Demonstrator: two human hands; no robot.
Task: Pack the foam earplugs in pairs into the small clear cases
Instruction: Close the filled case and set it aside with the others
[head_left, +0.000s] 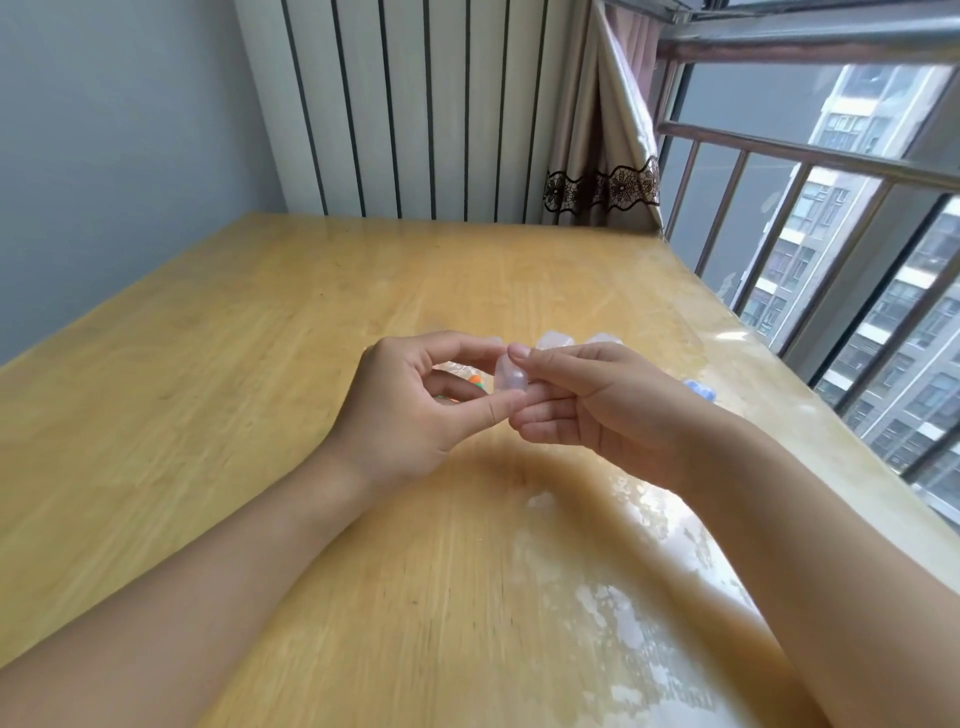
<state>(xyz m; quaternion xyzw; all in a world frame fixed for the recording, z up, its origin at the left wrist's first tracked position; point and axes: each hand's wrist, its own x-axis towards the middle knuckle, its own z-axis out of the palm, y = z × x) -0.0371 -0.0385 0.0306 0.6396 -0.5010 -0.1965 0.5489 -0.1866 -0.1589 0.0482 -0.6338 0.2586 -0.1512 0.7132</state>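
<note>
A small clear case (510, 374) is held above the wooden table (208, 364), pinched between both hands. My left hand (415, 405) grips its left side with thumb and forefinger. My right hand (597, 400) holds its right side, one fingertip on the top. Whether anything is inside the case cannot be told. Behind my left hand lies a clear bag with coloured earplugs (470, 378), orange and green, mostly hidden. Two more clear cases (555, 341) show just beyond my right hand. A blue item (698, 388) lies to the right of my right wrist.
The table runs along a window with metal railings (810, 171) on the right. A white radiator (415, 104) and a tied curtain (602, 156) stand at the far end. A grey wall is on the left.
</note>
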